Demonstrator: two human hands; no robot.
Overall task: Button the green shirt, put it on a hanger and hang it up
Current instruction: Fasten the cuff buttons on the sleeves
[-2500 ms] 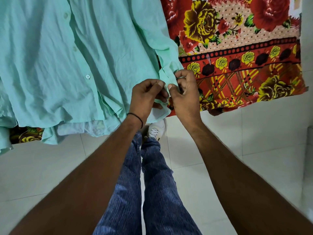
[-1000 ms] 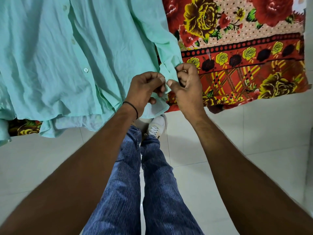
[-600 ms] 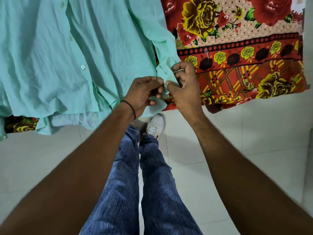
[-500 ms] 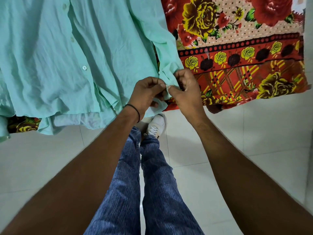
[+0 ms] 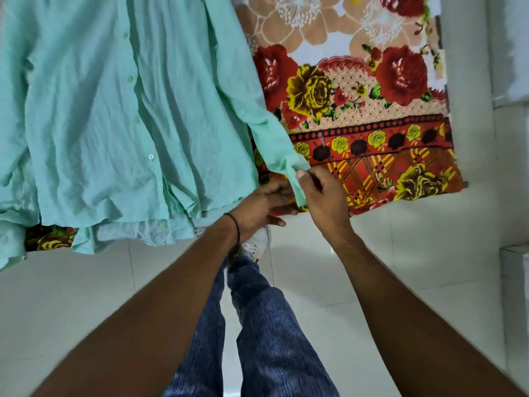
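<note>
Fingers [image 5: 315,175] of right hand [image 5: 325,203] pinch green shirt [image 5: 114,110] cuff [image 5: 296,186], left hand [image 5: 257,207] unclear, floral sheet [image 5: 372,110], tiled floor [image 5: 86,296]

We record one green shirt [image 5: 94,116], mint in tone, long-sleeved and heavily creased. It lies front up across a floral bedspread [image 5: 372,156], and its hem [image 5: 137,233] hangs over the near edge. Four pale buttons [image 5: 150,157] show along the closed placket; we cannot confirm each is fastened. One sleeve [image 5: 257,118] runs diagonally outward, its cuff [image 5: 296,181] pinched by the right hand [image 5: 323,199].
</note>
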